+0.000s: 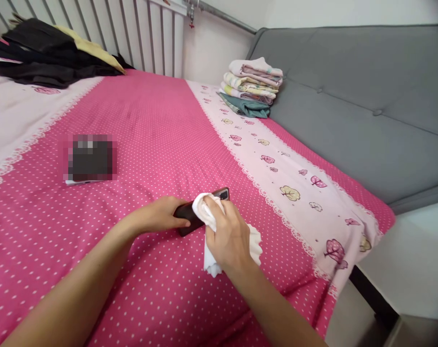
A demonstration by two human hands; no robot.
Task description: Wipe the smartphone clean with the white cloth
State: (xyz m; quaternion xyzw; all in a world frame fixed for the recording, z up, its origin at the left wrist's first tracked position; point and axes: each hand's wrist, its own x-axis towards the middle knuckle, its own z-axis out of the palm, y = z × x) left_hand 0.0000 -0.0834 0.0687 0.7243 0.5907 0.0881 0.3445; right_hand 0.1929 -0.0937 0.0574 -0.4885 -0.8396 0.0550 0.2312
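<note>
One bed: the bed point(139, 125) fills most of the frame, covered by a pink sheet with white dots and a pale band with small tree prints running from the upper middle to the lower right.
Sofa: a grey sofa point(356, 96) stands in the upper right of the frame, just beside the edge of the bed.
Radiator: a white radiator point(146, 33) is at the upper middle, behind the bed.
Dark clothes: a heap of dark clothes point(45, 58) with a yellowish piece lies in the upper left of the frame, on the bed.
Folded pile: a folded pile point(253, 84) of pale and teal cloths sits at the upper middle right, on the bed and touching the sofa.
Blurred object: a dark blurred object point(90, 158) lies on the sheet at the middle left; I cannot tell what it is.
White cloth: the white cloth point(219, 236) is at the lower middle of the frame, partly over the phone and partly hanging down to the sheet.
Phone: the dark phone point(190, 212) lies on the bed at the lower middle, between both hands.
Left hand: the left hand point(161, 216) has its grip closed on the near end of the phone, the thumb along its side.
Right hand: the right hand point(228, 236) has its grip closed around the white cloth and presses it on the phone.
</note>
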